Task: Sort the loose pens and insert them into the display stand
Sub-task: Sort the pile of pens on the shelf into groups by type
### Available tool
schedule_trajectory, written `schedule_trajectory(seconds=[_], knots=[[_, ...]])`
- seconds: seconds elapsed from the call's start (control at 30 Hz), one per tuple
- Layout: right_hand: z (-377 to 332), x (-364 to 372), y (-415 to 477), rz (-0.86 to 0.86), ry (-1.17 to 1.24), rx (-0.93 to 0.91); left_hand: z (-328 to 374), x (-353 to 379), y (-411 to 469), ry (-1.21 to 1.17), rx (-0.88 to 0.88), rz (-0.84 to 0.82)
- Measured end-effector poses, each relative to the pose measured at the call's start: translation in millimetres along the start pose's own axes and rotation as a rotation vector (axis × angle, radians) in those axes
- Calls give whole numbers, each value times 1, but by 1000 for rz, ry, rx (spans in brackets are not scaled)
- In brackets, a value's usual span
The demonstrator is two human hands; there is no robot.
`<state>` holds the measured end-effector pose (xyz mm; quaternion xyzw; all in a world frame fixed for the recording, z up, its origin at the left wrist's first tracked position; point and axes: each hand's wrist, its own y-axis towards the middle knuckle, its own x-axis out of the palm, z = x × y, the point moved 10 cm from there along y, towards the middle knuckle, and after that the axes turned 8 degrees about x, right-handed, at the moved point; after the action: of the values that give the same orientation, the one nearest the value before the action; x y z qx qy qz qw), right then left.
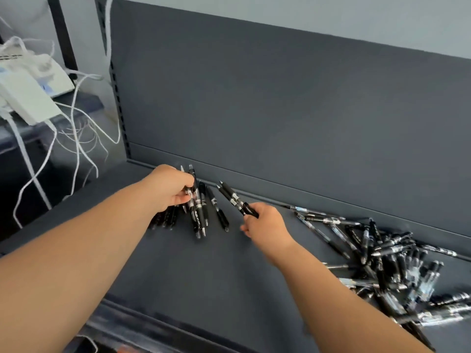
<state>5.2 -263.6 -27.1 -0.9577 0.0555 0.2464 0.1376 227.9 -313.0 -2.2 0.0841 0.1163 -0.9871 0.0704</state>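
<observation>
- Spanning most of the frame, a dark grey shelf [204, 276] with an upright back panel [280, 110] carries everything; no display stand is in view.
- White cables [76, 123] hang in the upper left, off the shelf.
- A loose pile [397, 263] of black pens lies criss-crossed at the lower right, well apart from the left hand.
- A sorted group [221, 217] of black pens lies at centre, side by side, long axes running roughly up and down the frame.
- The left hand [168, 189] curls round a bundle [191, 174] of pens right over that group, tips pointing up the frame.
- The right hand [265, 225] pinches two pens [230, 196] by their lower ends; they slant to the upper left, just right of the sorted group.
- My reading is that sorting is under way: the right hand is nearer the pile, and its pair needs only a slight turn to lie parallel with the group on its left.
</observation>
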Motion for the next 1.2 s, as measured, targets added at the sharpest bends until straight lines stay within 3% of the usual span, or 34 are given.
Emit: schedule_trajectory(seconds=[0.17, 0.33, 0.57, 0.7, 0.93, 1.2], knots=[[-10, 14, 8, 99, -141, -38, -2, 6, 25, 89, -2, -8], [-19, 30, 9, 30, -301, -105, 0, 11, 42, 185, 73, -5], [-13, 23, 8, -42, -219, -101, 16, 19, 35, 528, 280, -51], [-8, 2, 3, -15, -233, -121, 32, 36, 19, 747, 405, -61], [-3, -46, -16, 86, -424, -268, 55, 112, -31, 906, 687, -180], [27, -136, -30, 210, -548, -332, 55, 194, -69, 991, 811, -277]])
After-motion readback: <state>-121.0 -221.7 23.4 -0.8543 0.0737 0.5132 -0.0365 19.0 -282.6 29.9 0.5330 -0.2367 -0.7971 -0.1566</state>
